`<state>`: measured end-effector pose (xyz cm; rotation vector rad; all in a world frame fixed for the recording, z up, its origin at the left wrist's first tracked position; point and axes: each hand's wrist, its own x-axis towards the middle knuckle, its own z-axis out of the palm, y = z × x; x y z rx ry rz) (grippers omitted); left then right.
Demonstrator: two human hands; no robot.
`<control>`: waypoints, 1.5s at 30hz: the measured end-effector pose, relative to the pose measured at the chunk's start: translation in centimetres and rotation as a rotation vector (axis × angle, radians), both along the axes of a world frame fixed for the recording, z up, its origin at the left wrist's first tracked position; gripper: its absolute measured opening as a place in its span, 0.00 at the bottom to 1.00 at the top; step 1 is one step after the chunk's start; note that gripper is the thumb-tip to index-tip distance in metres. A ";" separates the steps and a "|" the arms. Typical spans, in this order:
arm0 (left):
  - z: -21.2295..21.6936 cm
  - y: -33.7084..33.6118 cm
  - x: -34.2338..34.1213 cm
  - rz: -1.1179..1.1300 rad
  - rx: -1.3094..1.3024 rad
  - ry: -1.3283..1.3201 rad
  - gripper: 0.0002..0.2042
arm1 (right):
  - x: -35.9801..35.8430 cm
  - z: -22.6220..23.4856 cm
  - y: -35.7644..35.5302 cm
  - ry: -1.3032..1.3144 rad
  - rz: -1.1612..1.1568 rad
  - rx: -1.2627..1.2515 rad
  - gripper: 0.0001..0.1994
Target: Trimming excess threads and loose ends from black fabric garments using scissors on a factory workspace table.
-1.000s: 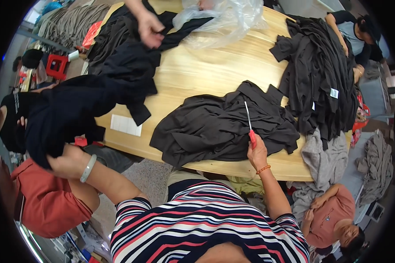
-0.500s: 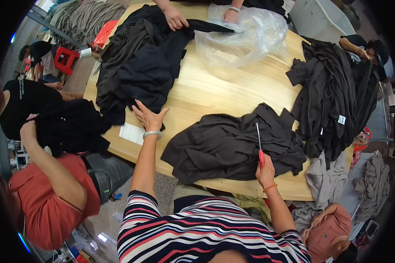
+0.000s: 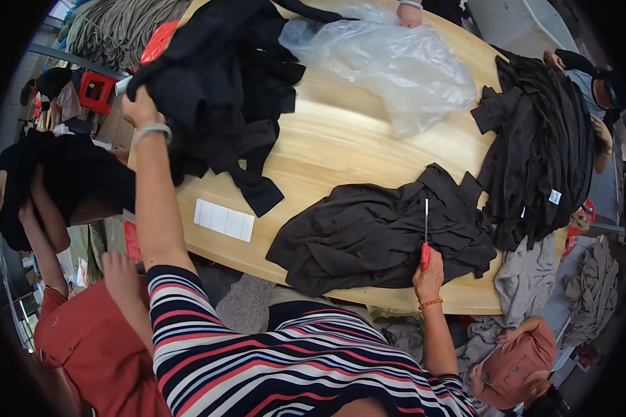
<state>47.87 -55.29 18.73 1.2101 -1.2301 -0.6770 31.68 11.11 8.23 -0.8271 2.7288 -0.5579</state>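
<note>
My left hand reaches far out to the left and grips the edge of a heap of black garments at the table's far left. My right hand is shut on a red-handled tool with a thin pale blade that points away from me. The tool lies over a spread dark brown garment at the near edge of the wooden table.
A clear plastic bag lies at the far side and a stack of black garments on the right. A white label sheet sits near the left edge. A person in red holds black cloth at left. Grey cloths hang at right.
My left arm has stretched from above the table out to the black heap and closed on it. The heap has shifted. My right hand and the tool have stayed on the brown garment.
</note>
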 end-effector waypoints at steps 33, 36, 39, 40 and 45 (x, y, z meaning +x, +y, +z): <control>3.3 10.9 1.1 -0.986 0.492 0.839 0.23 | 0.8 -0.3 -1.5 0.048 -0.125 0.084 0.23; -1.4 5.7 7.6 -0.833 0.521 0.717 0.22 | 0.7 -0.5 -1.4 0.060 -0.085 0.042 0.23; -6.5 3.9 11.3 -0.656 0.587 0.505 0.21 | 0.8 -0.5 -1.2 0.058 -0.067 0.038 0.23; -5.9 5.4 9.9 -0.661 0.605 0.507 0.21 | 0.8 -0.4 -1.1 0.044 -0.073 0.050 0.23; -4.1 10.1 7.1 -0.657 0.484 0.578 0.18 | 0.6 0.0 -1.3 -0.004 -0.076 0.055 0.22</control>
